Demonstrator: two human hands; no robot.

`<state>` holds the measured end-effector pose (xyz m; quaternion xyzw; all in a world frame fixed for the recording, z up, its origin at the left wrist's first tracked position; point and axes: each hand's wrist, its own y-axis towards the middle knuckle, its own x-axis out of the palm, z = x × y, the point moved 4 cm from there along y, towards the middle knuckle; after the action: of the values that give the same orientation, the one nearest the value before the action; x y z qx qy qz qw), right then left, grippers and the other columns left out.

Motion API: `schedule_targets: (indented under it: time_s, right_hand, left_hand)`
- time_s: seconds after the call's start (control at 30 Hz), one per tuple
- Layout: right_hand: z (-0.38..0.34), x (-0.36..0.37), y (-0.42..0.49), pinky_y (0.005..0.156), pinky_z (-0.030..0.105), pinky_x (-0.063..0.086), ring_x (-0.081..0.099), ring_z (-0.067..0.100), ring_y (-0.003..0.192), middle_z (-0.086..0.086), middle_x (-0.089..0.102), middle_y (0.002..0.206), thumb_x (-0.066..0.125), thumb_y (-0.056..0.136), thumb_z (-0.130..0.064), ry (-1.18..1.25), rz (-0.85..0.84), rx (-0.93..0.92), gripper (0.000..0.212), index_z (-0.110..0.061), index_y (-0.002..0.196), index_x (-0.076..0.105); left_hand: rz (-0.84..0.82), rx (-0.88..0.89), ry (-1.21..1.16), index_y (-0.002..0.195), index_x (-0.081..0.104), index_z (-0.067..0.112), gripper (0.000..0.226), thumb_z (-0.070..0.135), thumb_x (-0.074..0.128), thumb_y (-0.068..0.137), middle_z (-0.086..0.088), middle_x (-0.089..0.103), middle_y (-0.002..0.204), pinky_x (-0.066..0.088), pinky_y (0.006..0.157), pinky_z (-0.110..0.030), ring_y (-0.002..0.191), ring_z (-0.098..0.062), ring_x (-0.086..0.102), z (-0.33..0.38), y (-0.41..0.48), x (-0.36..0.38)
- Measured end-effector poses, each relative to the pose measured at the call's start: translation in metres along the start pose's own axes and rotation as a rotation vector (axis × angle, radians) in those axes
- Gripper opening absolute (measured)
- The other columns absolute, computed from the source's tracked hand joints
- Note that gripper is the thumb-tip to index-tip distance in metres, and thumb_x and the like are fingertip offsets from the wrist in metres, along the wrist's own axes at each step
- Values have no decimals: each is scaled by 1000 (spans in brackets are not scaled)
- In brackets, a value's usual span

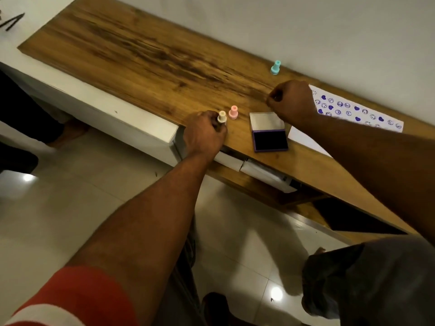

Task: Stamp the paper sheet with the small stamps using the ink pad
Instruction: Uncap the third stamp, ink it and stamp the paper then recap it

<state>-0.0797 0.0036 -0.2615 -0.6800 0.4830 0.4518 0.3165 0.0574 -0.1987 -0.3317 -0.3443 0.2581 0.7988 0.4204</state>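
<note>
A white paper sheet (360, 112) lies at the right of the wooden table, covered with several purple hearts and face prints. My right hand (292, 101) rests as a fist at the sheet's left end; I cannot tell whether it holds something. An open ink pad (270, 140) with a dark pad and raised lid sits near the front edge. My left hand (203, 135) grips a cream stamp (222, 116) standing on the table. A pink stamp (233, 112) stands just right of it. A teal stamp (275, 67) stands by the wall.
The wooden table top (141, 55) runs along a white wall (306, 24). A white drawer unit (106, 118) and open shelves sit under the front edge. Glossy floor tiles (70, 196) lie below, with my knee (367, 278) at lower right.
</note>
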Motion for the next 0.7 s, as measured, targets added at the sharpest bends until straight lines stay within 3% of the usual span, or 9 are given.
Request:
schedule_targets:
  time_s: [0.07, 0.17, 0.3, 0.4, 0.5, 0.7]
  right_hand:
    - [6, -8, 20, 92, 35, 54, 70, 25, 100, 7, 76, 105, 72, 90, -32, -22, 53, 15, 28, -16, 112, 76]
    - [10, -15, 57, 98, 39, 48, 63, 33, 115, 14, 68, 123, 69, 91, -28, -101, 76, 12, 48, -13, 135, 60]
    - [11, -10, 96, 102, 45, 47, 54, 40, 127, 20, 55, 138, 66, 96, -32, -224, -7, 44, 61, -12, 149, 43]
    - [10, -1, 112, 99, 43, 50, 57, 41, 124, 21, 59, 134, 64, 98, -25, -259, -55, 47, 44, -9, 139, 56]
    - [9, 4, 115, 88, 38, 53, 65, 40, 110, 21, 67, 120, 67, 96, -18, -235, 6, 39, 25, -8, 118, 73]
    - [-10, 15, 92, 86, 39, 57, 69, 37, 102, 21, 72, 112, 81, 88, -28, -288, -133, -73, 35, -4, 112, 75]
  left_hand:
    - [-20, 4, -14, 120, 72, 26, 38, 47, 74, 89, 3, 70, 112, 42, 80, -30, 106, -20, 64, -3, 1, 4]
    - [-32, 9, -46, 132, 65, 22, 55, 51, 75, 86, -1, 66, 121, 48, 88, -34, 115, -23, 61, -8, 1, 10]
    - [7, -12, -116, 135, 62, 24, 65, 50, 81, 79, 3, 66, 115, 42, 83, -29, 109, -17, 59, -15, -1, 12]
    - [-9, -1, -115, 134, 62, 25, 66, 48, 84, 76, 8, 62, 108, 40, 78, -26, 103, -12, 55, -17, -2, 12]
    - [-19, 10, -125, 132, 62, 24, 65, 46, 84, 75, 7, 60, 106, 41, 75, -26, 101, -12, 56, -18, -2, 12]
    - [-42, 32, -178, 131, 62, 20, 58, 35, 82, 78, 7, 58, 104, 43, 76, -27, 100, -14, 56, -16, -6, 8]
